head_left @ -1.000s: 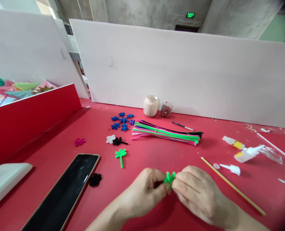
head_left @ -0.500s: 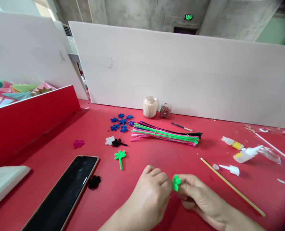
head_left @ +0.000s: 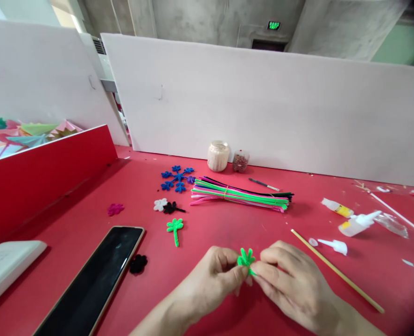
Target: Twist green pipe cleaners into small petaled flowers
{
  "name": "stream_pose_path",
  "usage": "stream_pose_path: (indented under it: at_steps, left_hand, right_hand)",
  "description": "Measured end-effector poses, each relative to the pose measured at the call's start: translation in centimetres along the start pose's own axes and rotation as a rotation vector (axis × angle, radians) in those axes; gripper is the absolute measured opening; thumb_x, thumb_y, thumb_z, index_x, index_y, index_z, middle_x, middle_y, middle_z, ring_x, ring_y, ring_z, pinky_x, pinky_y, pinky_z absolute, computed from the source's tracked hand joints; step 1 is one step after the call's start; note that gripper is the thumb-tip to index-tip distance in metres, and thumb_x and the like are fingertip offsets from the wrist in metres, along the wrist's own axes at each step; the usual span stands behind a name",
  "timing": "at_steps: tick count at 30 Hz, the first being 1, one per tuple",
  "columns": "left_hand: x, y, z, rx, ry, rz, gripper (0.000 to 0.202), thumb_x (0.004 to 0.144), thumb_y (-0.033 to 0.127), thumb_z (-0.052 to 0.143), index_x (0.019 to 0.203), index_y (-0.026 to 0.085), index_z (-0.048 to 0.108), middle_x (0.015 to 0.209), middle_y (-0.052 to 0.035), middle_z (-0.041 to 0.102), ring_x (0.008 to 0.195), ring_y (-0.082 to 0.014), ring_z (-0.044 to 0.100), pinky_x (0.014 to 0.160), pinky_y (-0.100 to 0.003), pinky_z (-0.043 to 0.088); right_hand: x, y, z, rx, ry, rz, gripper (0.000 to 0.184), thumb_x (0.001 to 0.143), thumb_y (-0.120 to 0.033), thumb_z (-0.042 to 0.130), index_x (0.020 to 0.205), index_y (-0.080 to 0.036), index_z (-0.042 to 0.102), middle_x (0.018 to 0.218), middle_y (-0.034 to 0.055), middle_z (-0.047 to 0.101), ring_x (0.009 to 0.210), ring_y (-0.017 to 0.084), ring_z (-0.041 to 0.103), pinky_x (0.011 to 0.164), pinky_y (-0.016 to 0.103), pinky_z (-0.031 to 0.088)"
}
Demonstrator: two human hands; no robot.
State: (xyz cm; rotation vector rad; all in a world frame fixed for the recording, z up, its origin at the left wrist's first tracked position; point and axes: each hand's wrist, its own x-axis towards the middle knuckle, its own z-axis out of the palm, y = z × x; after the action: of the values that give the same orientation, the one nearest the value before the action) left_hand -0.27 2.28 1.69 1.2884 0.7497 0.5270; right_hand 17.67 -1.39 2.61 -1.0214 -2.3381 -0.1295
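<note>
Both hands meet low over the red table (head_left: pixel 228 224), pinching a small green pipe-cleaner flower (head_left: pixel 246 257) between them. My left hand (head_left: pixel 215 275) grips it from the left with thumb and fingers closed. My right hand (head_left: pixel 289 280) holds its right side, fingers curled. The flower's looped petals stick up above the fingertips. A finished green flower with a stem (head_left: pixel 175 228) lies on the table beyond my left hand.
A bundle of coloured pipe cleaners (head_left: pixel 240 193) lies mid-table, with blue (head_left: pixel 177 177), white (head_left: pixel 160 204), black (head_left: pixel 173 207) and pink (head_left: pixel 115 209) flowers to its left. A dark tablet (head_left: pixel 94 280) and another black flower (head_left: pixel 138 263) sit at left. A wooden stick (head_left: pixel 336 270), glue bottles (head_left: pixel 357 224) and two jars (head_left: pixel 219 155) are around.
The green flower has been turned between my fingers: its petals now stand spread upward again after being bunched sideways half a second ago. Both hands stayed in place.
</note>
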Motion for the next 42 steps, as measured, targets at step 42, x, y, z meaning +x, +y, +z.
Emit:
stream_pose_path:
  at_steps: [42]
  left_hand:
    - [0.7, -0.6, -0.4, -0.156, 0.064, 0.157, 0.03, 0.075, 0.038, 0.054, 0.063, 0.011, 0.057, 0.051, 0.0002, 0.046, 0.048, -0.0094, 0.039, 0.049, -0.022, 0.03]
  right_hand:
    - [1.6, -1.6, 3.7, 1.265, 0.154, 0.85, 0.015, 0.079, -0.031, 0.054, 0.072, -0.018, 0.052, 0.065, -0.002, 0.047, 0.06, 0.012, 0.048, 0.058, 0.024, 0.043]
